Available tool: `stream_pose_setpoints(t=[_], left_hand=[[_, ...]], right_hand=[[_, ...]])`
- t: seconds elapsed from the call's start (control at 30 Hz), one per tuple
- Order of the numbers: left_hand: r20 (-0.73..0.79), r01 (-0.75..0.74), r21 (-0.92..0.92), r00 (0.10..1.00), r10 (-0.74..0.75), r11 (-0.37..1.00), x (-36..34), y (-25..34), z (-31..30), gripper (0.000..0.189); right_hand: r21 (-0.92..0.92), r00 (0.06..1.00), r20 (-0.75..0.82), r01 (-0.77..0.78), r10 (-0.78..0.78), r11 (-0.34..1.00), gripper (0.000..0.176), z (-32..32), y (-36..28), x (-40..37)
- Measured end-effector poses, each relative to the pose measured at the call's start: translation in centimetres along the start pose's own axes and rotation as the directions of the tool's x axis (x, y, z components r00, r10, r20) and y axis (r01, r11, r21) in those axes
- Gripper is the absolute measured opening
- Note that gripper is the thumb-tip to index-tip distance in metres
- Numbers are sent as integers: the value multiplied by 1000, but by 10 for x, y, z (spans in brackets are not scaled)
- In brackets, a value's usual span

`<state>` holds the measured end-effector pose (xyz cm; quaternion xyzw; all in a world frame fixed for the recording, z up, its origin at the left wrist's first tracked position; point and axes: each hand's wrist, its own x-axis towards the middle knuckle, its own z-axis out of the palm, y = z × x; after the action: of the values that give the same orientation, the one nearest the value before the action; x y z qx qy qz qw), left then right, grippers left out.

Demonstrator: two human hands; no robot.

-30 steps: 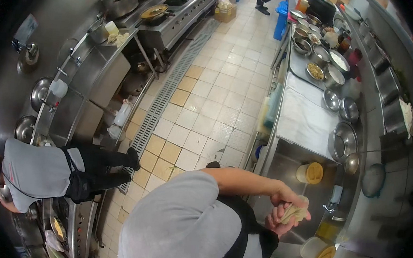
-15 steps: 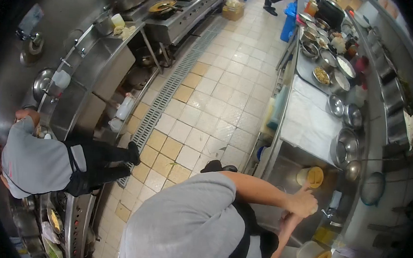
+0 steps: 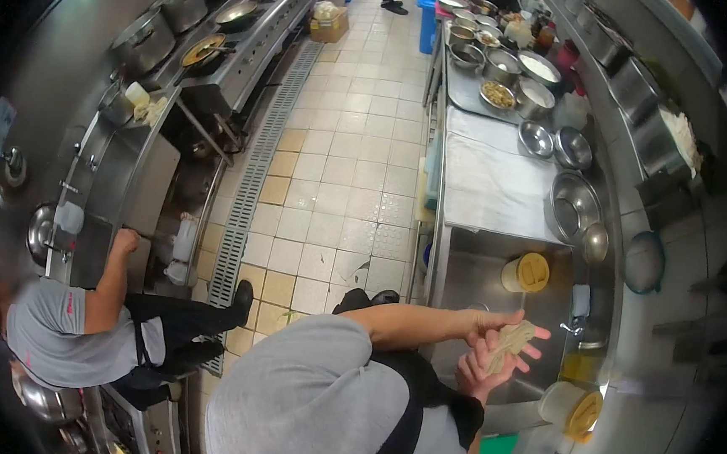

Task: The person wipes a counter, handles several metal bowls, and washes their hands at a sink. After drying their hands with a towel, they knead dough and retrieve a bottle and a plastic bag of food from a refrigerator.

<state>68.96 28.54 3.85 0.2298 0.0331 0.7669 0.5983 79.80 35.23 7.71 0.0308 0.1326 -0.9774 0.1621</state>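
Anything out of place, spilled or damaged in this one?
Nothing clearly stands out. The hands hold a pale bundle over the sink. The yellow lid on the nearest tub looks tilted, though that is hard to judge.

Steel sink basin [image 3: 469, 281] under my left hand [image 3: 491, 324], cloth-covered steel counter [image 3: 489, 173] stretching off to its left, pale tiled floor [image 3: 361, 142] with tan squares behind it, long drain grate [image 3: 254, 169] farther back, steel cooking range [image 3: 241, 50] along the far wall [image 3: 55, 62], light glinting on the metal.
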Motion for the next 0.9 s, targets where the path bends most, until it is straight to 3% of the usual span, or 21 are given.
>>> stream_pose_setpoints(t=[0.07, 0.17, 0.23, 0.27, 0.33, 0.37, 0.5, 0.57, 0.6, 0.67, 0.7, 0.77, 0.8, 0.87, 0.9], left_hand=[[72, 5, -45, 997, -2, 999, 1, 12, 31, 104], [225, 3, -17, 974, 1, 1000, 5, 21, 32, 88], [141, 38, 200, 988, -67, 979, 6, 27, 28, 52], [149, 61, 194, 985, -91, 979, 4, 37, 39, 52], [-191, 292, 427, 954, -230, 856, 4, 52, 59, 27], [-280, 372, 512, 924, -259, 774, 6, 49, 53, 25], [-312, 372, 711, 927, -206, 597, 18, 33, 48, 33], [-345, 335, 918, 938, 12, 210, 23, 31, 56, 48], [-341, 335, 919, 940, -4, 207, 27, 26, 56, 48], [-481, 465, 876, 820, 310, 128, 37, 13, 50, 58], [-475, 463, 879, 828, 299, 117, 41, 9, 44, 58], [-616, 553, 786, 664, 425, 276, 47, 4, 29, 62], [-604, 552, 794, 675, 423, 253, 47, 2, 24, 62], [-732, 497, 670, 567, 377, 551, 46, 0, 14, 57], [-716, 505, 690, 582, 385, 519, 47, 0, 8, 57]], right_hand=[[18, 999, -10, 35, -35, 999, 37, 1, 3, -1], [45, 994, -29, 106, -104, 993, 39, 3, 5, -2], [20, 994, 107, -24, 22, 1000, 35, 2, 2, 0], [23, 995, 102, 3, -5, 1000, 35, 3, 0, -2], [-188, 994, -113, -13, -9, 982, 27, 3, -1, -8], [-250, 983, -182, -15, -32, 968, 26, -9, 1, -10], [-347, 939, -340, -74, -51, 935, 22, -51, -5, -21], [-691, 878, -364, -32, -309, 722, 21, -47, -9, -17], [-689, 873, -366, -20, -323, 725, 21, -50, -12, -14], [-813, 798, -271, 109, -538, 572, 14, -57, -20, -4], [-812, 791, -267, 123, -550, 571, 14, -58, -24, -1], [-990, 788, -92, -7, -609, 140, 18, -55, -33, 6], [-990, 778, -77, 12, -623, 138, 18, -52, -32, 10], [-979, 680, 133, -23, -721, -202, 27, -46, -29, 20], [-979, 658, 155, 3, -737, -204, 27, -48, -31, 24]])
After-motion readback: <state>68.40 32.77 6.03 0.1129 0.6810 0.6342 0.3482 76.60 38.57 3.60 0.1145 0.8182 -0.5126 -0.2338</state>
